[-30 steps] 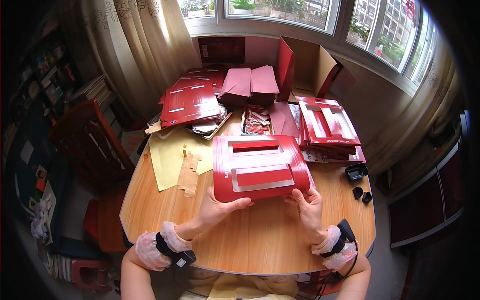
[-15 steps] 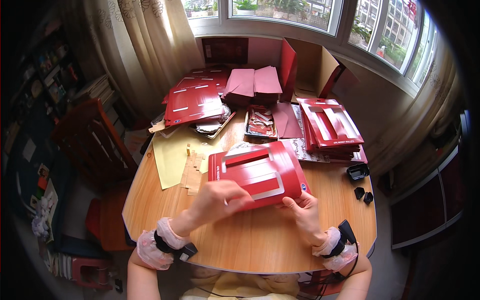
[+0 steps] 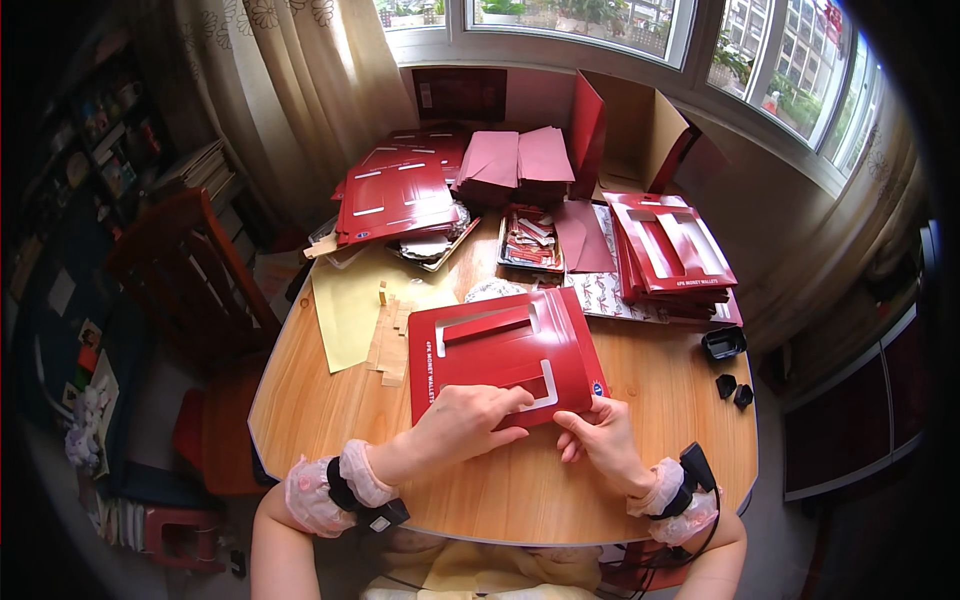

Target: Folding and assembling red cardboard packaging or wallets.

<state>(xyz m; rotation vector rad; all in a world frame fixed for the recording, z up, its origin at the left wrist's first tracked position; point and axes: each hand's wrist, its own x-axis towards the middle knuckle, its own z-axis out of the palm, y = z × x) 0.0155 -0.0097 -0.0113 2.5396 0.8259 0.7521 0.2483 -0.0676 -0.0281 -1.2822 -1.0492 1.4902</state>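
Right-hand grip point(image 3: 597, 437) is pinching the red card point(image 3: 495, 357) by its near right corner, probably steadying it over the worktop point(image 3: 510, 500), while the left hand point(image 3: 460, 418) is bending across the lower cut-out point(image 3: 545, 388), though tbh I can't tell if it's pinching anything.

The head-worn view (fisheye) looks down across the table point(image 3: 520, 490).

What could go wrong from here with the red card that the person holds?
The left hand has fingers over the lower strip of the red card, so pressing hard might bend it. The right hand pinches near one corner, so the card could crease there. The uneven stack of red cards at back left might slide if the table is bumped.
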